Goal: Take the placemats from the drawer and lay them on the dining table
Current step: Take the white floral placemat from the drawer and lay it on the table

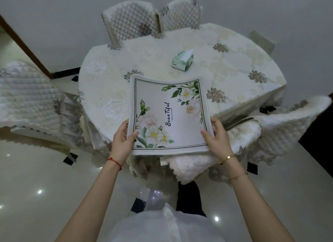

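Observation:
A pale grey placemat [167,112] with white flowers, green leaves and the word "BeauTiful" is held flat above the near edge of the dining table [234,75]. My left hand [124,137] grips its near left corner, thumb on top. My right hand [216,135] grips its near right corner the same way. The mat's far edge curls up slightly over the cream floral tablecloth. I cannot tell whether more mats lie stacked under it.
A green and white tissue box [182,60] stands on the table beyond the mat. Quilted covered chairs surround the table: two at the back [133,23], one at left [30,97], one at right [281,130], one tucked below the mat [191,164]. Glossy floor lies underneath.

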The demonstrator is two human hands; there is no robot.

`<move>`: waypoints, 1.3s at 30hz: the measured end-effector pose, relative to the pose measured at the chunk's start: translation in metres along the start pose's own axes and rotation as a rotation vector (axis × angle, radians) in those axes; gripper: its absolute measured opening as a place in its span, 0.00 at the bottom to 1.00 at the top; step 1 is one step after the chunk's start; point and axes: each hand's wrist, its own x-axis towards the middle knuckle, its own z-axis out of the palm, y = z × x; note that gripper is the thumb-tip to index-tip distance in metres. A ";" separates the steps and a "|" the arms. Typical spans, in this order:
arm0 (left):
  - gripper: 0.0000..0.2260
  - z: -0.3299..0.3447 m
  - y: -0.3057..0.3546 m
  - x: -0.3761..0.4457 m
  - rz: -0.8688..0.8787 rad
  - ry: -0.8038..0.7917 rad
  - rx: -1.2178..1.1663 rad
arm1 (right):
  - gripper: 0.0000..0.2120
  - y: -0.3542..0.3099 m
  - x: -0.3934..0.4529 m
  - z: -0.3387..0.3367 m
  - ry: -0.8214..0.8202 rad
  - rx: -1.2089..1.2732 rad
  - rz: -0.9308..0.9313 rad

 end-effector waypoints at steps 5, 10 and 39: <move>0.20 0.035 0.003 0.058 -0.041 0.138 -0.025 | 0.17 0.010 0.105 -0.002 -0.148 -0.032 -0.010; 0.18 0.072 0.000 0.101 -0.076 0.228 -0.014 | 0.16 0.022 0.189 -0.004 -0.251 -0.079 -0.024; 0.26 0.104 -0.085 0.160 -0.383 0.407 -0.014 | 0.18 0.109 0.270 0.045 -0.290 -0.187 0.155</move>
